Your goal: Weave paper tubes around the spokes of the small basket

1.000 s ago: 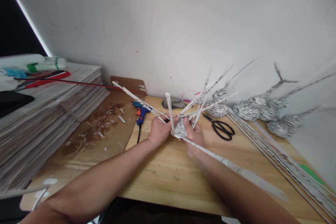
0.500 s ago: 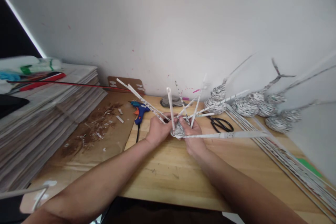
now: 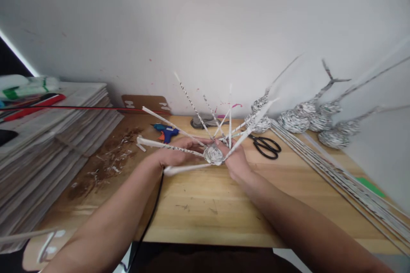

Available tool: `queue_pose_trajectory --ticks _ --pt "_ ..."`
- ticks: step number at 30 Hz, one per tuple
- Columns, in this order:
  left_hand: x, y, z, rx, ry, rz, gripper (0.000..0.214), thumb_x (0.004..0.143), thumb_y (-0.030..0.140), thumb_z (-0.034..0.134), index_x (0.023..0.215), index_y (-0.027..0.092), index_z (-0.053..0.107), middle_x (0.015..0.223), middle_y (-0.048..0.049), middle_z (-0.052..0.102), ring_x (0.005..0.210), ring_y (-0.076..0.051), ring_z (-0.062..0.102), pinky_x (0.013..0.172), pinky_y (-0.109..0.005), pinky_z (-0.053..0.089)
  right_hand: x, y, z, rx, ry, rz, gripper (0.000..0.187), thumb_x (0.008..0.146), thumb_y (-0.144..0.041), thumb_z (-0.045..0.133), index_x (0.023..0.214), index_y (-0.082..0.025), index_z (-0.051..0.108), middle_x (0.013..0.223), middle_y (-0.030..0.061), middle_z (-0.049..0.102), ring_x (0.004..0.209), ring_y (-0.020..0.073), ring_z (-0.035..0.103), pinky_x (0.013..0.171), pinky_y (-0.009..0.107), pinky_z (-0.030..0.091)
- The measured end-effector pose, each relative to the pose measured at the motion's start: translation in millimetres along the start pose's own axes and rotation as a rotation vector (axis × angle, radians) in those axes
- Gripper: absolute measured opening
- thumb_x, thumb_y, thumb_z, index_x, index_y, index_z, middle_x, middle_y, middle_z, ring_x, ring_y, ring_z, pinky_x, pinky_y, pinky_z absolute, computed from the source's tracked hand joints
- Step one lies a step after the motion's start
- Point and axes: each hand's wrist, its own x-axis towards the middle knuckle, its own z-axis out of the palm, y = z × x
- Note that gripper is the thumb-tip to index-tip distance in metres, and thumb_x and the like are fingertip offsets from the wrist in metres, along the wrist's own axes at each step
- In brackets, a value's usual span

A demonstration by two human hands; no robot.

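Note:
A small round weave of rolled newspaper (image 3: 214, 154) is held up over the wooden table, its paper tubes (image 3: 192, 101) fanning out in several directions. My right hand (image 3: 236, 158) grips the weave at its right side, thumb over the top near a thick white tube (image 3: 256, 127). On the left, my left hand (image 3: 179, 152) reaches behind the tubes with its fingers at the far side of the weave. Those fingertips are partly hidden by the tubes and the weave.
Black-handled scissors (image 3: 267, 147) lie right of my hands, a blue glue gun (image 3: 166, 132) to the left. Finished woven paper gourd shapes (image 3: 294, 118) line the wall. Long paper tubes (image 3: 333, 175) lie at right; stacked newspapers (image 3: 73, 136) stand at left beside paper scraps (image 3: 118, 149).
The weave has been turned and tipped so its round face shows toward me. The tubes now spread leftward, and the long strip that pointed right now points up and right. My view has shifted slightly.

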Motion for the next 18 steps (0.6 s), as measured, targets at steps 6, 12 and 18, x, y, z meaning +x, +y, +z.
queue_pose_trajectory --ticks 6,12,18 --pt "8 -18 -4.9 -0.105 0.144 -0.086 0.038 0.063 0.035 0.085 0.095 0.016 0.078 0.084 -0.0119 0.077 0.073 -0.024 0.073 0.063 -0.032 0.058 -4 3 0 0.039 -0.059 0.047 0.032 0.067 -0.043 0.079 0.08 -0.018 0.066 0.072 0.001 0.068 0.062 0.0154 0.059 0.058 0.028 0.048" --pt "9 -19 -1.2 -0.232 0.169 -0.143 0.042 0.064 0.047 0.084 0.089 0.014 0.078 0.08 -0.0131 0.077 0.065 -0.021 0.072 0.059 -0.03 0.057 -2 9 -3 -0.033 -0.101 0.022 0.031 0.069 -0.044 0.078 0.081 -0.017 0.068 0.074 0.0027 0.069 0.063 0.0168 0.06 0.06 0.029 0.049" --pt "13 -27 8.0 -0.221 0.356 -0.214 0.035 0.058 0.039 0.088 0.076 0.013 0.074 0.068 -0.0075 0.073 0.049 -0.012 0.061 0.045 -0.021 0.048 -6 6 -2 -0.092 -0.129 -0.004 0.033 0.068 -0.046 0.079 0.079 -0.017 0.069 0.073 0.0024 0.07 0.065 0.0167 0.061 0.061 0.028 0.049"
